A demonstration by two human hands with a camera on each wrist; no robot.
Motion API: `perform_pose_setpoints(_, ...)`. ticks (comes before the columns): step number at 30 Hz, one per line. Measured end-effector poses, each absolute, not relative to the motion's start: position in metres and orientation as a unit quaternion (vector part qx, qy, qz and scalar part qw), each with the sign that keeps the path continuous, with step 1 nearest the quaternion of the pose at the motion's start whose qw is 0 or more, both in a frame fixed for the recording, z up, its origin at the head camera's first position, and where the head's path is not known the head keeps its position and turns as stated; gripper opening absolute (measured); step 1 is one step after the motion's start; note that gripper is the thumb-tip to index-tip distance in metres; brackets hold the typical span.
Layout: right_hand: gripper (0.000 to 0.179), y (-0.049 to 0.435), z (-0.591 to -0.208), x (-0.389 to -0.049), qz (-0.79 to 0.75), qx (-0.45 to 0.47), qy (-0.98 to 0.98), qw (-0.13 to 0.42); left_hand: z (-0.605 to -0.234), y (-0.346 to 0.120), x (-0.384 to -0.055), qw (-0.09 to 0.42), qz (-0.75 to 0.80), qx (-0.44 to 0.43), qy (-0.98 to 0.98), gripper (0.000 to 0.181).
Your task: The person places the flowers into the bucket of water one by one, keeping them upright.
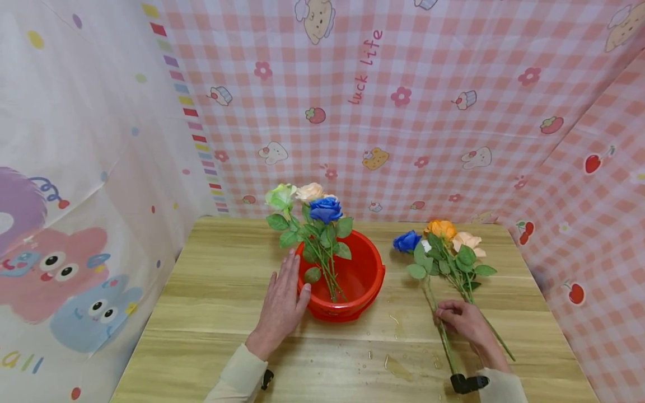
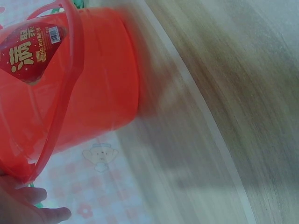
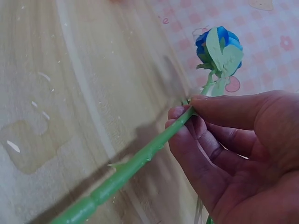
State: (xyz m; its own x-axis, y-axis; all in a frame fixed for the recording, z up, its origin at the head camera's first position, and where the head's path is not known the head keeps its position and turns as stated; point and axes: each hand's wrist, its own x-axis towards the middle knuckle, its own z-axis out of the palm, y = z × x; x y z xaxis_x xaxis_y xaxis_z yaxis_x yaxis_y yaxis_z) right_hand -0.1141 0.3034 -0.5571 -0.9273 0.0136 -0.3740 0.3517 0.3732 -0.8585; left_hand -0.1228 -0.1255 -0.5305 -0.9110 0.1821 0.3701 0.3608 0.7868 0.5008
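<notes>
A red plastic bucket (image 1: 373,280) stands on the table, with its handle (image 2: 72,60) lowered along the side. Inside lean a blue rose (image 1: 326,210), a pale green rose (image 1: 280,196) and a peach rose (image 1: 309,192), their leafy stems reaching down into it. My left hand (image 1: 283,305) rests against the bucket's left rim, fingers extended; in the left wrist view only some fingers (image 2: 51,214) show at the corner. Between thumb and fingers, my right hand (image 1: 466,322) pinches the thorny green stem (image 3: 140,158) of another blue rose (image 1: 407,241).
An orange rose (image 1: 440,230) and a peach rose (image 1: 467,243) lie on the right of the wooden table (image 1: 221,280). Water puddles (image 1: 397,368) and drops wet the surface between bucket and right hand. Patterned cloths (image 1: 342,129) hang behind and at both sides.
</notes>
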Motion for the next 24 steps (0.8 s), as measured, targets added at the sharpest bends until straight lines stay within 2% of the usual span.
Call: perform_pose_setpoints(24,0.041,0.289,-0.533,-0.116,-0.616,0.13,0.77,0.103,-0.529,-0.126,-0.123,0.154,-0.288,-0.149,-0.933,0.066)
